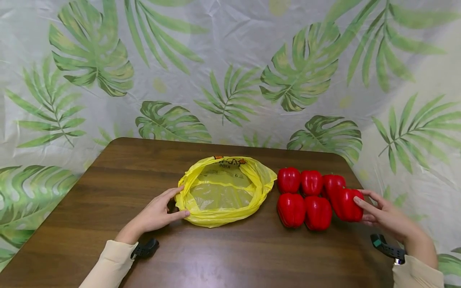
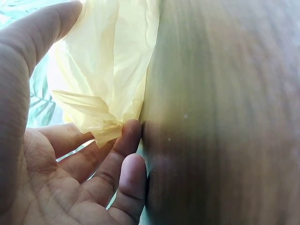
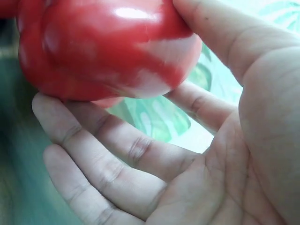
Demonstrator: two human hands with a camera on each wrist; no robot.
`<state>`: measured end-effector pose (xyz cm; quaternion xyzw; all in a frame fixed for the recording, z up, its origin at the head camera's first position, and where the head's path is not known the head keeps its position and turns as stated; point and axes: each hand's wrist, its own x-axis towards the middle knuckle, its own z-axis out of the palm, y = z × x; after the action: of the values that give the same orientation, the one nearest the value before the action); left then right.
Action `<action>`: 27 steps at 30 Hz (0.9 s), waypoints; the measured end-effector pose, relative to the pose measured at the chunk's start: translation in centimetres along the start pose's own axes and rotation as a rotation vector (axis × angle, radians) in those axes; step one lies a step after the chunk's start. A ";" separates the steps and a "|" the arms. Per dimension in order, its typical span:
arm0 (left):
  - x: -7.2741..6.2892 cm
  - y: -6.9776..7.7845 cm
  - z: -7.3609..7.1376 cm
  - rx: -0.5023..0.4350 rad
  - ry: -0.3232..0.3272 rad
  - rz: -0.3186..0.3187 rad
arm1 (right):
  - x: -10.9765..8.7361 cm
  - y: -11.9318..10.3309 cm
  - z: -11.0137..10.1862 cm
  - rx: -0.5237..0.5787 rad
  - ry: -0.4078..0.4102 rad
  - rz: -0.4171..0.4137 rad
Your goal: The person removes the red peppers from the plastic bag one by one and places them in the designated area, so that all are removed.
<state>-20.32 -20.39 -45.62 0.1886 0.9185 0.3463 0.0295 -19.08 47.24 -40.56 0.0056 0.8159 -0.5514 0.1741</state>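
A yellow plastic bag [image 1: 225, 218] stands on the table with its mouth wide and its rim rolled outward. My left hand [image 1: 157, 211] rests against its left side, thumb at the front of the rim and fingers spread along the side. In the left wrist view, loosely bent fingers touch a bunched corner of the bag [image 2: 112, 61]. Far to the right, my right hand [image 1: 387, 214] grips a red bell pepper [image 1: 346, 205] between thumb and fingers. The right wrist view shows this glossy bell pepper [image 3: 112, 51] above the fingers.
Several more red bell peppers [image 1: 291, 210] stand in two rows between the bag and my right hand. The brown wooden table [image 1: 223, 256] ends just behind them and beside my right hand. A leaf-patterned cloth [image 1: 234, 48] hangs behind the table.
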 end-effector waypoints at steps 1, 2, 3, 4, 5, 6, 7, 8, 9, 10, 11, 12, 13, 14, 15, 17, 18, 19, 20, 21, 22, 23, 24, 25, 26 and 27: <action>0.0 0.0 0.0 0.000 0.000 -0.001 | 0.0 0.2 -0.1 0.006 0.000 0.008; 0.0 0.0 0.0 -0.001 0.001 0.000 | -0.1 0.3 -0.1 0.010 0.004 0.018; 0.0 0.0 -0.1 -0.001 0.001 0.001 | -0.1 0.5 -0.2 0.013 0.006 0.027; 0.0 0.1 -0.1 -0.002 0.002 0.000 | -0.1 0.6 -0.2 0.011 0.007 0.035; 0.0 0.1 -0.1 -0.002 0.003 0.001 | -0.2 0.7 -0.2 0.008 0.005 0.042; -0.1 0.1 -0.1 -0.003 0.004 0.000 | -0.2 0.7 -0.2 0.006 0.004 0.046; -0.1 0.1 -0.1 -0.003 0.004 0.001 | -0.2 0.8 -0.2 0.001 0.004 0.052; 0.0 0.1 -0.1 -0.002 0.004 0.003 | -0.3 0.9 -0.1 -0.003 0.003 0.055; 0.0 0.1 -0.1 -0.001 0.003 0.004 | -0.3 0.9 -0.1 -0.006 0.001 0.057; 0.0 0.1 -0.1 0.000 0.003 0.005 | -0.3 1.0 -0.1 -0.011 -0.005 0.056; 0.0 0.1 0.0 0.002 0.003 0.006 | -0.3 1.1 -0.1 -0.015 -0.011 0.058; 0.0 0.1 0.0 0.003 0.002 0.006 | -0.4 1.2 -0.1 -0.016 -0.013 0.066; 0.0 0.1 0.0 0.003 0.003 0.008 | -0.4 1.2 -0.1 -0.018 -0.014 0.076; 0.0 0.1 0.0 0.003 0.003 0.008 | -0.4 1.3 -0.1 -0.021 -0.023 0.083; 0.0 0.1 0.0 0.003 0.004 0.009 | -0.4 1.3 -0.1 -0.027 -0.032 0.093; 0.0 0.1 0.0 0.003 0.008 0.009 | -0.4 1.5 -0.1 -0.039 -0.048 0.115; 0.0 0.0 0.0 0.004 0.011 0.010 | -0.3 1.5 -0.1 -0.042 -0.053 0.127; 0.0 0.0 0.0 0.005 0.012 0.010 | -0.3 1.6 0.0 -0.046 -0.061 0.132; 0.0 0.0 0.0 0.006 0.012 0.011 | -0.3 1.6 0.0 -0.049 -0.070 0.134; 0.0 0.0 0.0 0.007 0.012 0.011 | -0.2 1.6 0.0 -0.048 -0.074 0.135; 0.0 0.0 0.0 0.008 0.012 0.011 | -0.2 1.6 0.1 -0.042 -0.076 0.134; 0.0 0.0 0.0 0.009 0.012 0.009 | -0.2 1.6 0.1 -0.034 -0.077 0.133; 0.0 0.1 0.0 0.009 0.010 0.010 | -0.1 1.6 0.2 -0.026 -0.077 0.131; 0.1 0.1 0.0 0.009 0.008 0.010 | -0.1 1.6 0.3 -0.017 -0.080 0.126; 0.1 0.1 0.0 0.008 0.006 0.010 | 0.0 1.6 0.4 -0.009 -0.085 0.119; 0.1 0.1 0.0 0.007 0.005 0.007 | 0.1 1.6 0.5 -0.003 -0.093 0.109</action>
<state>-20.36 -20.28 -45.54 0.1912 0.9191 0.3436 0.0251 -18.67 47.35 -42.15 0.0240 0.8062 -0.5396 0.2414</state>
